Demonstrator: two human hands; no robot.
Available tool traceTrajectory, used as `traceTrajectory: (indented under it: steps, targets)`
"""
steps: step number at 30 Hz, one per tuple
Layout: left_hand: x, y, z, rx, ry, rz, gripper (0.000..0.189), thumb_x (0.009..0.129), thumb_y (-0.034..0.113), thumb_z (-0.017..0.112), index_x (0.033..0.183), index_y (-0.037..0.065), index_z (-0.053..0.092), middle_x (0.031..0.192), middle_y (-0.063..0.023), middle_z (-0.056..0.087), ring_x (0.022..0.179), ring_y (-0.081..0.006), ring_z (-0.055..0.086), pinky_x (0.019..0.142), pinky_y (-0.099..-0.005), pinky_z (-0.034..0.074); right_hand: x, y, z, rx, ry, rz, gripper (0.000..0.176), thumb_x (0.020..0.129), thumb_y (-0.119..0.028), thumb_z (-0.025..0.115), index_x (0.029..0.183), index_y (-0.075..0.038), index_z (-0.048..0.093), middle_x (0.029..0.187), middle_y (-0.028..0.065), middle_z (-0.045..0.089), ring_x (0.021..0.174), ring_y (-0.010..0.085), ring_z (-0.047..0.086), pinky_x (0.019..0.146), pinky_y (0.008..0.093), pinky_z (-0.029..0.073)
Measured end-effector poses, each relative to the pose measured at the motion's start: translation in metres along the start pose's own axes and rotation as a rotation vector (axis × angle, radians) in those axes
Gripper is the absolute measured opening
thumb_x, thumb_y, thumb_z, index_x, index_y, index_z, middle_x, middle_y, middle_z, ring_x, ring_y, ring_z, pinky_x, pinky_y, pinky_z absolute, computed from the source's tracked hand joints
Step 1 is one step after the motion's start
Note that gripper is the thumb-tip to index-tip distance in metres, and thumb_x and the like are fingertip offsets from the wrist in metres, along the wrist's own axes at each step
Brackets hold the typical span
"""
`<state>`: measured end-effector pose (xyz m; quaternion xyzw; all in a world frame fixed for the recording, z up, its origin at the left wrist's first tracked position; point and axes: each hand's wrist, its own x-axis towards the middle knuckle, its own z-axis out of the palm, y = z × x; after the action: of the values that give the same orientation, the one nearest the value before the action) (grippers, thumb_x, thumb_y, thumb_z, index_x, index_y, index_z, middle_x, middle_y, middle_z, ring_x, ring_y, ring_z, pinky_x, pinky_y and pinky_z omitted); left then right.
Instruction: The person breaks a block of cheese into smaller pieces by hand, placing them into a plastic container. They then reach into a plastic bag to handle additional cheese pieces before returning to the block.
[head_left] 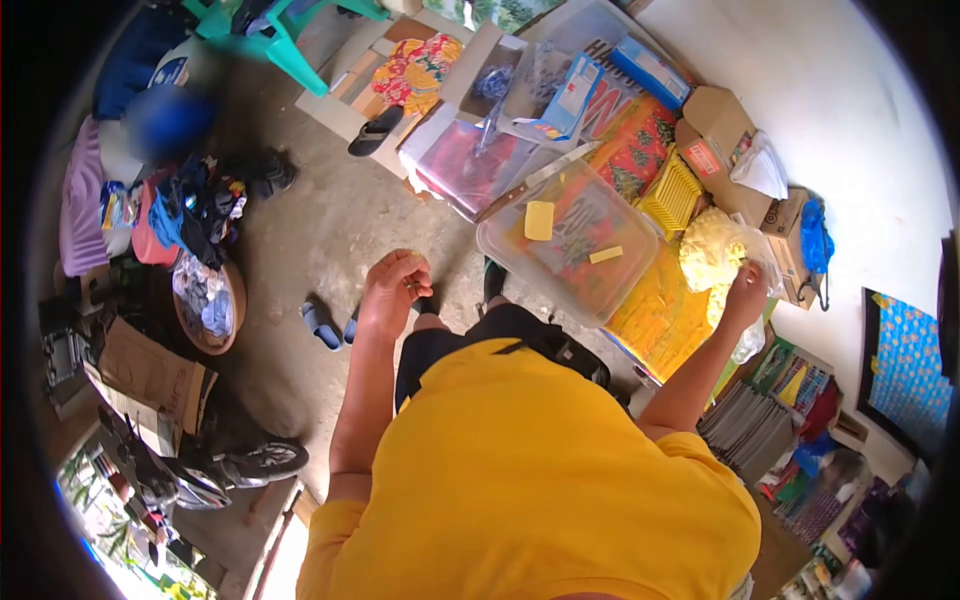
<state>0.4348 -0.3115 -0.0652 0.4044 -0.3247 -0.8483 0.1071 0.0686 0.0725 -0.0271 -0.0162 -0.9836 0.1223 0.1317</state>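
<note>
My right hand (745, 293) is closed at the edge of a clear plastic bag (708, 250) of pale yellow pieces, on the table's right side; what its fingers pinch is too small to make out. Out over the floor, away from the table, my left hand (397, 287) has its fingers curled together, and anything inside them is hidden. Between the hands lies a translucent plastic lid or tray (570, 255) with a yellow square piece (539, 221) and a thin yellow strip (606, 255) on it. A knife (540, 178) rests along its upper edge.
Beside the bag are a yellow basket (672, 195) and cardboard boxes (712, 130). Blue boxes (572, 98) and a clear bin (470, 160) stand farther back. Slippers (321, 322) lie on the floor, with a laundry basin (208, 302) and a bicycle or motorbike wheel (268, 460) at the left.
</note>
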Motion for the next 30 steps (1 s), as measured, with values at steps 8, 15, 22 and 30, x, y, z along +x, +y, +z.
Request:
traceTrajectory:
  steps: [8, 15, 22, 30]
  targets:
    - [0.038, -0.02, 0.02, 0.038, 0.0, -0.034, 0.014, 0.083, 0.017, 0.061, 0.087, 0.004, 0.059, 0.078, -0.0038, 0.061, 0.066, -0.0116, 0.058, 0.061, -0.0276, 0.048, 0.019, 0.003, 0.022, -0.046, -0.075, -0.056, 0.026, 0.087, -0.02, 0.054, 0.108, -0.011, 0.066, 0.101, 0.0148, 0.066, 0.09, 0.0296, 0.065, 0.076, 0.0385, 0.05]
    - [0.038, -0.023, 0.039, 0.054, -0.017, -0.021, 0.02, 0.085, 0.016, 0.058, 0.095, 0.0, 0.061, 0.079, -0.0058, 0.062, 0.067, -0.0121, 0.059, 0.062, -0.0282, 0.049, -0.067, -0.073, 0.038, 0.394, -0.555, -0.283, 0.03, 0.079, -0.01, 0.065, 0.108, -0.008, 0.058, 0.096, 0.0086, 0.063, 0.084, 0.0252, 0.06, 0.073, 0.0369, 0.049]
    - [0.008, -0.024, 0.054, -0.092, -0.14, -0.01, 0.025, 0.084, 0.02, 0.056, 0.099, 0.0, 0.061, 0.083, -0.0071, 0.062, 0.069, -0.0162, 0.059, 0.065, -0.0322, 0.05, -0.132, -0.055, 0.1, 0.27, -0.615, -0.834, 0.041, 0.069, -0.006, 0.066, 0.11, -0.011, 0.061, 0.109, 0.0095, 0.06, 0.107, 0.0332, 0.05, 0.09, 0.0422, 0.043]
    - [0.006, -0.018, 0.071, -0.1, -0.348, 0.02, 0.014, 0.085, 0.02, 0.058, 0.089, 0.007, 0.057, 0.085, -0.0049, 0.061, 0.076, -0.0154, 0.059, 0.068, -0.0323, 0.05, -0.122, -0.049, 0.125, 0.594, -0.525, -0.556, 0.021, 0.084, -0.011, 0.058, 0.103, -0.006, 0.063, 0.099, 0.0102, 0.063, 0.094, 0.0266, 0.058, 0.084, 0.0377, 0.047]
